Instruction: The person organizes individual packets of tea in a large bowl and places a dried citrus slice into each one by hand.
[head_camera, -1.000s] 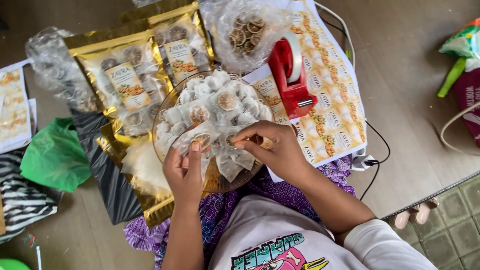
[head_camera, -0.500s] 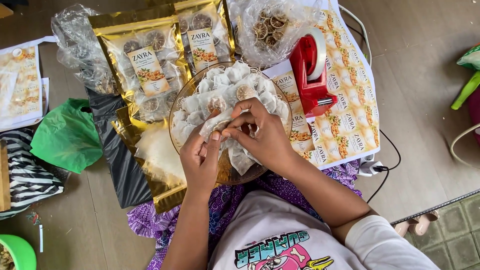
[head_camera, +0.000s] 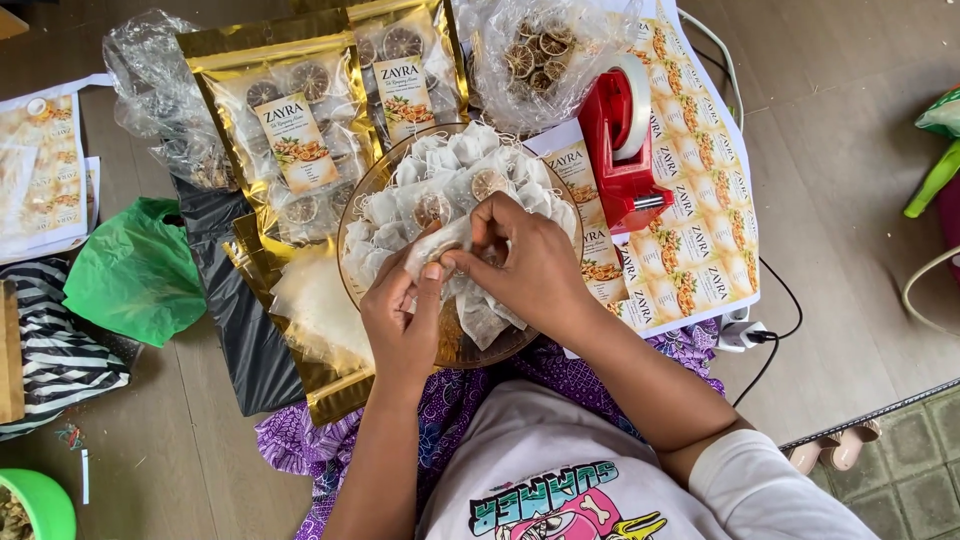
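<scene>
On the wooden floor, a glass bowl brims with white sachets. Over it, the left hand and right hand together pinch one sachet between their fingertips.

A wooden floor carries gold pouches, a sheet of labels, a red tape dispenser, a green plastic bag and black sheeting.

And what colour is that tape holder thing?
Red, the tape dispenser with a white roll, seen in the head view.
</scene>
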